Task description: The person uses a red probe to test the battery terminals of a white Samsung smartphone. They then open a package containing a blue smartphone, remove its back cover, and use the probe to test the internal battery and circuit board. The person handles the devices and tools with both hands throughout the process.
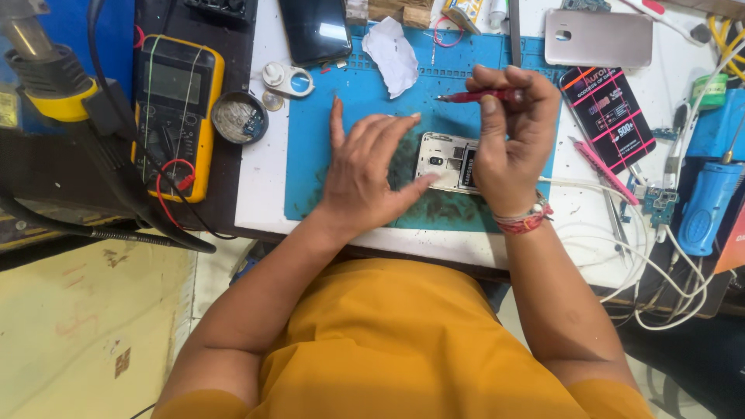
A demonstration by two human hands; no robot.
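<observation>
An opened white phone (444, 161) lies back-up on the blue work mat (353, 85). My left hand (365, 167) rests flat on the mat with its fingers spread, its thumb touching the phone's left edge. My right hand (508, 128) is closed on a thin red screwdriver (473, 97) held level above the phone, tip pointing left. The right wrist, with a red thread band, covers the phone's right end.
A yellow multimeter (174, 109) and a hot-air tool (54, 85) sit at the left. A small round tin (239, 118), crumpled white paper (392, 53), a dark phone (314, 29), a gold phone (597, 37), a black card (609, 116), blue tools (710, 206) and white cables (652, 264) surround the mat.
</observation>
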